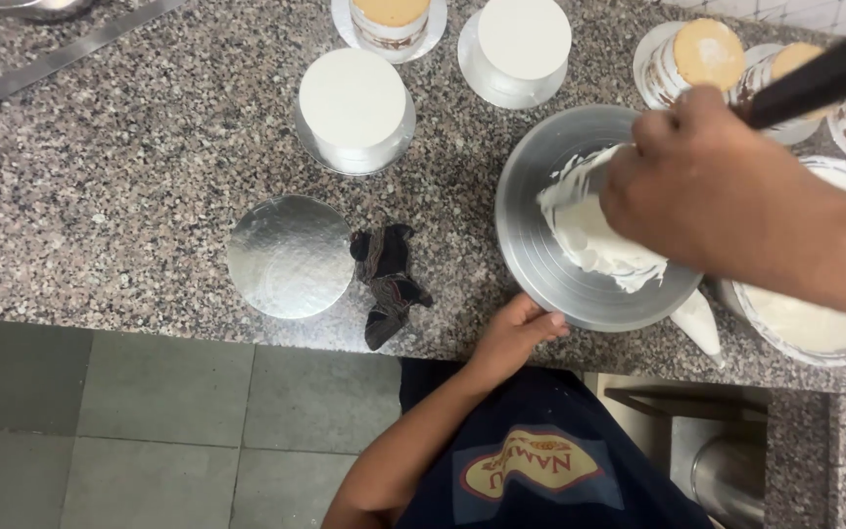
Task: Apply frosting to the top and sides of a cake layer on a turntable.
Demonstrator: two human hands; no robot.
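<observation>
White cream is piled on the round silver turntable, and the right hand is right over it, closed around a dark handle that slants up toward the top right corner. The blade end is hidden behind the knuckles, down where the cream streaks toward the far side of the disc. The left hand sits at the near edge of the turntable, fingers curled up against the rim and touching it, thumb side toward the counter edge.

Just right of the turntable lies a white piping bag, and beyond it a bowl of white cream, partly under the right forearm. To the left, a crumpled dark cloth rests near the granite counter edge, touching a bare silver cake board. Further back stand two white frosted cakes on silver boards, and along the far edge several unfrosted layered sponge cakes.
</observation>
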